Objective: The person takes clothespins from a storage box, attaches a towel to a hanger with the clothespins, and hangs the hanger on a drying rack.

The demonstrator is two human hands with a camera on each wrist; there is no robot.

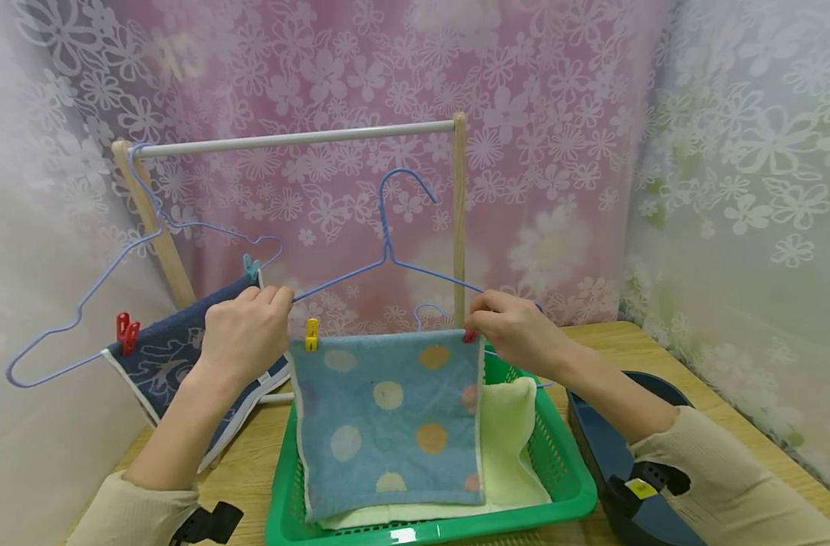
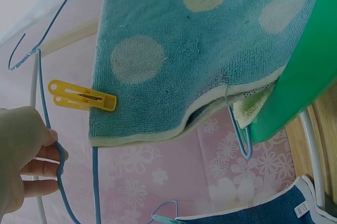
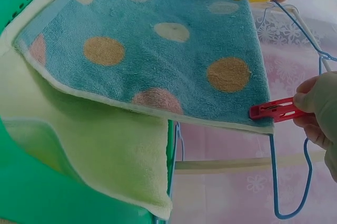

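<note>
A blue polka-dot towel (image 1: 388,425) hangs from the lower bar of a blue wire hanger (image 1: 388,254), above a green basket (image 1: 572,485). My left hand (image 1: 247,330) grips the hanger's left end, its fingers curled round the wire in the left wrist view. Just beside it, a yellow clothespin (image 2: 81,96) clips the towel's top edge to the bar. At the towel's other top corner, my right hand (image 1: 514,330) pinches a red clothespin (image 3: 276,109) between thumb and fingers. That pin's jaws sit over the towel's edge.
Behind stands a wooden rack with a white rod (image 1: 299,139). At its left hangs another hanger (image 1: 117,262) with a dark blue towel (image 1: 169,349) clipped on. A pale yellow towel (image 1: 507,440) lies in the basket. A dark tray (image 1: 606,432) is at the right.
</note>
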